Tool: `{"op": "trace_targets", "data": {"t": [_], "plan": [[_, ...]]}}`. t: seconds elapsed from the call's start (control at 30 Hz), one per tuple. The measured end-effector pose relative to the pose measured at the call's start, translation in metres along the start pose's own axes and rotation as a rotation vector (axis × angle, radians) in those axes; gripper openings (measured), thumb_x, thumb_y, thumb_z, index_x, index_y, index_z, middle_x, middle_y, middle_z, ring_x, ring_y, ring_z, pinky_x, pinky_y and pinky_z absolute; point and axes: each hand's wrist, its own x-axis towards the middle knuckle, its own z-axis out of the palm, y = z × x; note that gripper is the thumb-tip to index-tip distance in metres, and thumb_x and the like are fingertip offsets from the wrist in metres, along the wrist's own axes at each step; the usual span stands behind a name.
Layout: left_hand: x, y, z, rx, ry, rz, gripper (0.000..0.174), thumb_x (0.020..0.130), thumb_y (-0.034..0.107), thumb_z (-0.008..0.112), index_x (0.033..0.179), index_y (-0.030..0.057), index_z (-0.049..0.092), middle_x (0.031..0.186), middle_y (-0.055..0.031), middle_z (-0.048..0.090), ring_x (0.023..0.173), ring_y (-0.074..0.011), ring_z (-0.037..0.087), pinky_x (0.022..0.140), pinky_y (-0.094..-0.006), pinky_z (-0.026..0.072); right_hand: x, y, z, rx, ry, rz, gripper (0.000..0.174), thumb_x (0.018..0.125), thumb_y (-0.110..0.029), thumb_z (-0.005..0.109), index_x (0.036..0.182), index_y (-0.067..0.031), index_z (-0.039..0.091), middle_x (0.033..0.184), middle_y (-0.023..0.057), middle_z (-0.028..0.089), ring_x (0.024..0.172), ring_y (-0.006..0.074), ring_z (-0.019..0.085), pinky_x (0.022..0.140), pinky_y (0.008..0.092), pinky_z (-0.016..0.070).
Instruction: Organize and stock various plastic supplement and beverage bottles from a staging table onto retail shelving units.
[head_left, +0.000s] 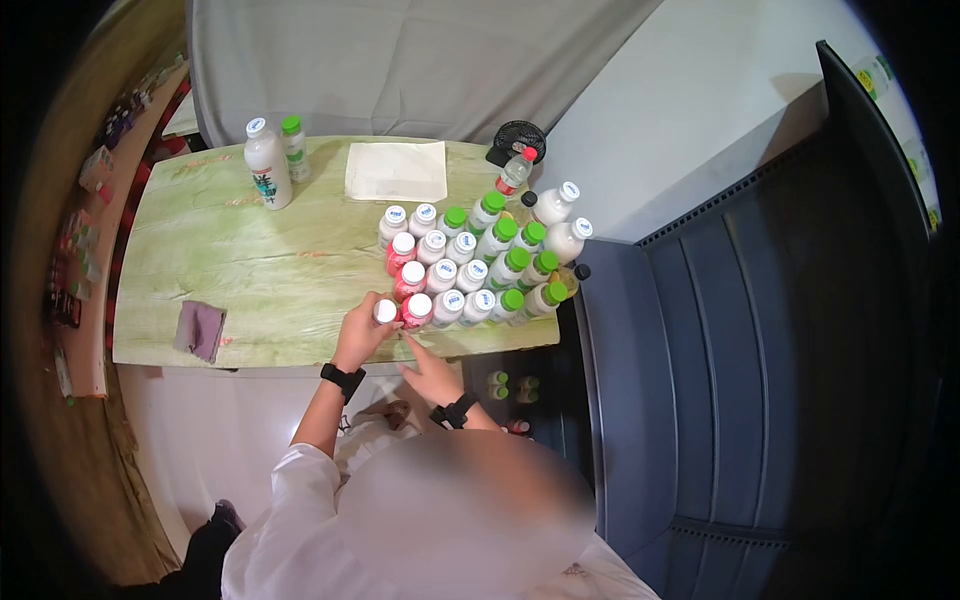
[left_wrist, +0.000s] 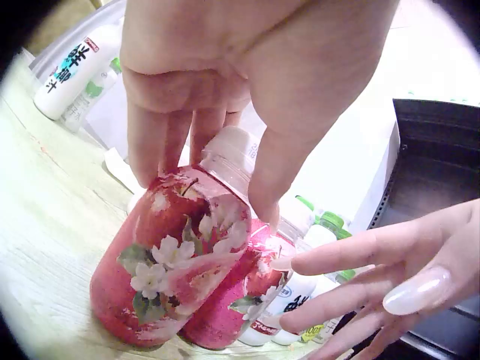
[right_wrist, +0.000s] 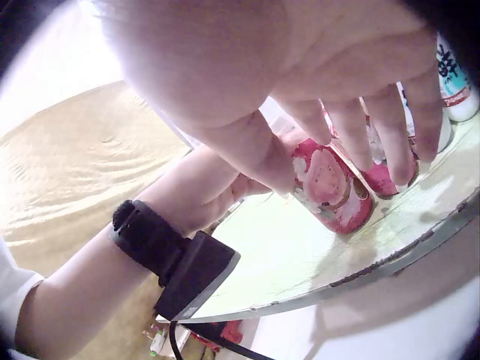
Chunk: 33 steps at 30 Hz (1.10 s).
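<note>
My left hand (head_left: 360,335) grips a pink-red drink bottle (left_wrist: 169,262) around its shoulder, just under the white cap (head_left: 385,311). Apples and white flowers decorate its label, and in the left wrist view the bottle leans. Right beside it on the table stands a matching pink-red bottle (head_left: 416,312), at the front left corner of a block of bottles. My right hand (head_left: 433,380) is at the table's front edge, fingers stretched out toward this second bottle. In the right wrist view those fingers (right_wrist: 349,131) partly cover the bottles.
Rows of white-capped bottles (head_left: 441,275) and green-capped bottles (head_left: 507,265) fill the table's right side. A large white bottle (head_left: 267,170) and a green-capped one (head_left: 295,155) stand at the back left. A purple cloth (head_left: 203,332), paper sheet (head_left: 396,171) and small black fan (head_left: 520,141) also lie around.
</note>
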Motion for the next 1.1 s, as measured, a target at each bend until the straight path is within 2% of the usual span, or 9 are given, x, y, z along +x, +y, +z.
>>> {"op": "trace_targets", "data": {"t": [0.13, 0.23, 0.27, 0.37, 0.4, 0.6, 0.7, 0.87, 1.1], "plan": [[-0.001, 0.006, 0.0, -0.015, -0.006, -0.003, 0.053, 0.079, 0.016, 0.081, 0.122, 0.0026, 0.055, 0.093, -0.0138, 0.07, 0.082, -0.019, 0.069, 0.07, -0.0325, 0.0539, -0.012, 0.01, -0.004, 0.039, 0.045, -0.002, 0.066, 0.094, -0.031, 0.061, 0.15, -0.006, 0.036, 0.14, 0.028, 0.05, 0.129, 0.0405, 0.05, 0.107, 0.0424, 0.0397], [-0.007, 0.021, 0.004, 0.021, 0.047, -0.008, 0.055, 0.081, 0.014, 0.079, 0.128, 0.0011, 0.052, 0.117, -0.0203, 0.065, 0.084, -0.0259, 0.071, 0.07, -0.0336, 0.0559, -0.024, 0.022, -0.011, 0.049, 0.088, 0.002, 0.059, 0.094, -0.031, 0.06, 0.145, -0.0041, 0.044, 0.139, 0.0266, 0.051, 0.128, 0.0396, 0.051, 0.107, 0.0409, 0.0403], [-0.008, 0.03, 0.006, -0.059, 0.058, -0.076, 0.057, 0.082, 0.016, 0.078, 0.13, -0.0004, 0.052, 0.134, -0.0235, 0.055, 0.102, -0.0319, 0.067, 0.083, -0.0366, 0.0549, -0.029, 0.025, -0.015, 0.065, 0.103, 0.01, 0.057, 0.094, -0.03, 0.06, 0.143, -0.0037, 0.046, 0.139, 0.026, 0.052, 0.127, 0.0392, 0.052, 0.106, 0.0405, 0.0411], [-0.008, 0.027, 0.018, 0.204, 0.194, 0.243, 0.055, 0.082, 0.017, 0.078, 0.128, -0.0006, 0.053, 0.139, -0.0247, 0.05, 0.121, -0.0373, 0.056, 0.099, -0.0419, 0.047, -0.05, 0.03, -0.036, 0.118, 0.169, 0.039, 0.053, 0.095, -0.03, 0.06, 0.138, -0.0025, 0.051, 0.136, 0.0242, 0.055, 0.122, 0.0378, 0.056, 0.103, 0.0395, 0.0439], [-0.01, 0.048, 0.02, 0.148, 0.171, 0.208, 0.05, 0.084, 0.017, 0.076, 0.126, 0.0005, 0.056, 0.139, -0.025, 0.051, 0.129, -0.0398, 0.048, 0.109, -0.0446, 0.0376, -0.058, 0.032, -0.043, 0.139, 0.197, 0.048, 0.051, 0.095, -0.03, 0.06, 0.137, -0.0021, 0.052, 0.134, 0.0235, 0.056, 0.12, 0.0372, 0.057, 0.102, 0.0392, 0.0451], [-0.004, 0.1, 0.069, 0.182, 0.027, 0.433, 0.033, 0.089, 0.011, 0.067, 0.12, -0.0004, 0.06, 0.133, -0.0224, 0.057, 0.126, -0.038, 0.052, 0.106, -0.0424, 0.0395, -0.111, 0.05, -0.084, 0.244, 0.432, 0.134, 0.049, 0.095, -0.03, 0.06, 0.134, -0.001, 0.055, 0.126, 0.0216, 0.062, 0.111, 0.0327, 0.064, 0.094, 0.0383, 0.0497], [-0.003, 0.118, 0.107, 0.102, -0.2, 0.403, 0.028, 0.09, 0.01, 0.064, 0.116, -0.0016, 0.061, 0.127, -0.0213, 0.061, 0.122, -0.0367, 0.055, 0.105, -0.0419, 0.0403, -0.147, 0.072, -0.096, 0.304, 0.604, 0.185, 0.048, 0.095, -0.032, 0.061, 0.133, -0.0027, 0.056, 0.12, 0.0201, 0.065, 0.106, 0.0301, 0.066, 0.09, 0.0378, 0.0509], [-0.02, 0.159, 0.186, 0.05, -0.556, 0.589, 0.021, 0.091, 0.006, 0.059, 0.111, -0.0004, 0.062, 0.123, -0.0229, 0.062, 0.118, -0.0391, 0.057, 0.104, -0.0429, 0.0406, -0.24, 0.081, -0.126, 0.297, 0.879, 0.383, 0.049, 0.096, -0.038, 0.06, 0.131, -0.004, 0.058, 0.115, 0.0178, 0.068, 0.101, 0.03, 0.067, 0.088, 0.0374, 0.0519], [-0.102, 0.239, 0.287, -0.102, -1.013, 0.716, 0.017, 0.092, 0.007, 0.061, 0.107, 0.0002, 0.063, 0.124, -0.019, 0.063, 0.116, -0.0349, 0.059, 0.102, -0.0416, 0.0434, -0.38, 0.089, -0.117, 0.413, 1.325, 0.596, 0.046, 0.096, -0.033, 0.06, 0.132, -0.0043, 0.057, 0.112, 0.0149, 0.07, 0.099, 0.0278, 0.068, 0.085, 0.0368, 0.0523]]}}
